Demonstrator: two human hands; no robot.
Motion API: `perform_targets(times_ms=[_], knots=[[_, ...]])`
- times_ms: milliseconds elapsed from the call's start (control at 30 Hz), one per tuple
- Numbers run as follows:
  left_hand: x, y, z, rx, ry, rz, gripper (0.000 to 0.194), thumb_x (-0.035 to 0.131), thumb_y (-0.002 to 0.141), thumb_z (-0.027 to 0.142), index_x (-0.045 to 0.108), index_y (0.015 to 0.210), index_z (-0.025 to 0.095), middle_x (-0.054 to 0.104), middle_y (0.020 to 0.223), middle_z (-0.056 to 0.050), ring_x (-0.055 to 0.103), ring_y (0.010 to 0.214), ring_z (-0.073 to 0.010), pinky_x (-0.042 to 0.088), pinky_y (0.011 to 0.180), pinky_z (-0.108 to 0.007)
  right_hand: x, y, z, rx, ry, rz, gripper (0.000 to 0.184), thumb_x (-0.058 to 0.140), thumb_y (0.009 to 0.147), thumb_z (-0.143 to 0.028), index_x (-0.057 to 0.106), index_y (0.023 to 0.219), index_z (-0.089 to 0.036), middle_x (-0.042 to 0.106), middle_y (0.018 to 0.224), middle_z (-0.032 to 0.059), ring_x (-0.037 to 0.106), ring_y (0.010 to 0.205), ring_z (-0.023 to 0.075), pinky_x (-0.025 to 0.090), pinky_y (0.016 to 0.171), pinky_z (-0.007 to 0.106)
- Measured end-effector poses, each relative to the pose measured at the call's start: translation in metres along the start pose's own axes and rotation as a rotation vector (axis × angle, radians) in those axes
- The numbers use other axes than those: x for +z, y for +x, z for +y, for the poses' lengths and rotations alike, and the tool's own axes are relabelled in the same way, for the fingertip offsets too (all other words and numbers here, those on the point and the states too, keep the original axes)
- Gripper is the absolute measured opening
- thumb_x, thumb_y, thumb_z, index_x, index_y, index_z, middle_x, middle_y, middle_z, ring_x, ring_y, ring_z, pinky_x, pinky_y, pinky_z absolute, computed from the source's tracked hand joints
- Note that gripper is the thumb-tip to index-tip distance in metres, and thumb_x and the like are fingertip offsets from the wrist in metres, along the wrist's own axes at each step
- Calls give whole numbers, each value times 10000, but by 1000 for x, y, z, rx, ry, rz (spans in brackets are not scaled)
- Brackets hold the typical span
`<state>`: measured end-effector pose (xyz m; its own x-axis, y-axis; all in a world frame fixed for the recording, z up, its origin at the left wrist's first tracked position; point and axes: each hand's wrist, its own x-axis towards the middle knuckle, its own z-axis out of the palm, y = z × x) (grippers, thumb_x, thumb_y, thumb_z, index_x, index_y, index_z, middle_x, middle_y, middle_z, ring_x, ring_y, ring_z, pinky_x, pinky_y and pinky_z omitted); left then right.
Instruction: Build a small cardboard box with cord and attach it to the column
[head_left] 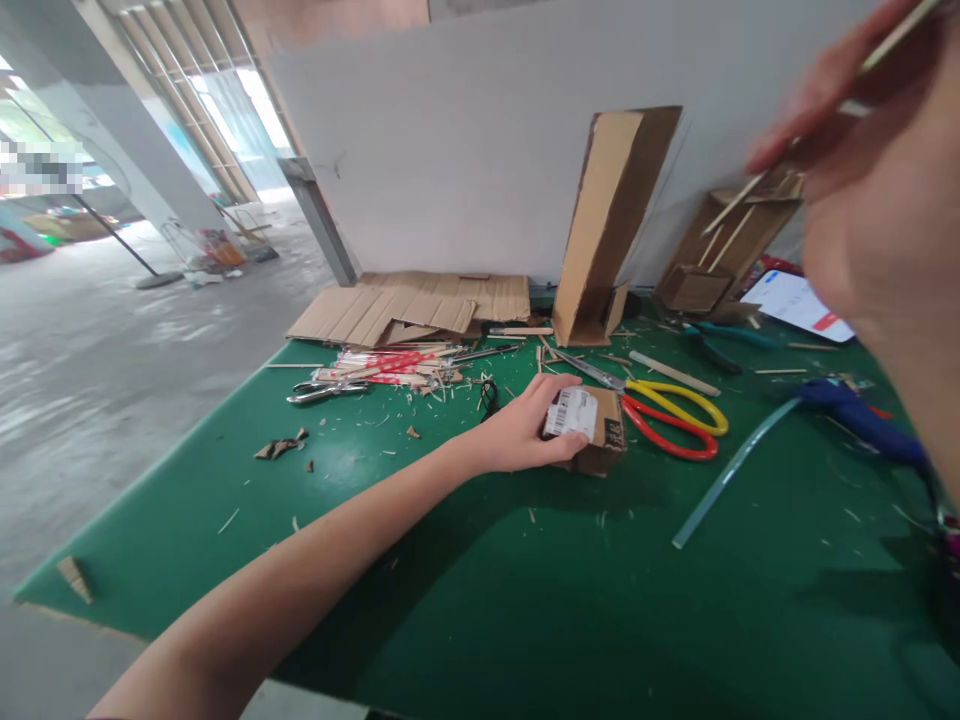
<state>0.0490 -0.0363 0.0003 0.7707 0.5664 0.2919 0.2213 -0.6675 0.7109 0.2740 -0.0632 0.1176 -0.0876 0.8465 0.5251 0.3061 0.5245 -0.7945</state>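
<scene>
My left hand is closed around a small cardboard box with a white barcode label, sitting on the green table. Its thumb lies on the near side of the label, the fingers on the far side. At the upper right, my right hand is raised close to the camera and blurred, its fingers pinching a thin wooden stick that slants down to the left. Scissors with one yellow and one red handle lie just right of the box. A cardboard holder stands behind the stick's tip.
A blue glue gun with a clear glue stick lies at right, near dark-handled pliers and a phone. A tall cardboard channel leans on the wall. Cardboard sheets, packaged sticks and scraps lie left.
</scene>
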Motion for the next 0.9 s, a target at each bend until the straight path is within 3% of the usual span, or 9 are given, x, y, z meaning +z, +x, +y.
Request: perform_targets(times_ms=[200,367,500,600,700,767,900], knots=[[-14,2,11,-24,124,36,580,584,807,478,394,1245,149,470,1212,-161,512,1103,-285,450,962,-459,33,-5,-13,140,454,29,344,542,849,-573,541,736,-248,390,513,-60,384,441,104,323,434,256],[-27,2,17,42,248,36,590,588,794,386,363,1295,169,461,1277,-150,510,1161,-286,455,985,-453,50,-6,-4,235,813,101,471,586,823,-499,412,506,-197,218,433,-75,167,371,59,152,370,225],[-32,3,20,31,332,3,585,569,795,389,383,1307,174,438,1294,-155,514,1181,-294,454,1001,-473,65,-14,15,292,877,96,453,559,795,-400,385,432,-194,182,392,-72,142,351,57,119,357,227],[-31,7,22,96,361,42,591,565,798,415,391,1292,141,375,1367,-196,348,1349,-324,359,1099,-489,77,-16,24,272,868,92,424,553,763,-377,399,414,-192,179,379,-74,152,343,50,128,358,216],[-27,12,25,85,393,73,792,565,793,590,305,1372,118,276,1476,-221,215,1421,-343,308,1130,-504,83,-15,28,292,863,90,401,550,746,-352,415,404,-190,193,371,-73,158,339,48,119,358,215],[-24,16,27,44,439,14,856,546,770,681,320,1377,121,333,1464,-209,319,1368,-355,339,1101,-512,85,-14,29,294,849,90,399,545,754,-338,422,405,-187,204,370,-73,159,340,46,112,358,212],[-22,19,31,-22,554,-110,751,538,747,720,484,1229,146,557,1235,-156,525,1139,-335,452,963,-491,85,-15,31,286,840,80,410,530,771,-336,408,410,-185,217,374,-73,153,332,40,112,352,206]])
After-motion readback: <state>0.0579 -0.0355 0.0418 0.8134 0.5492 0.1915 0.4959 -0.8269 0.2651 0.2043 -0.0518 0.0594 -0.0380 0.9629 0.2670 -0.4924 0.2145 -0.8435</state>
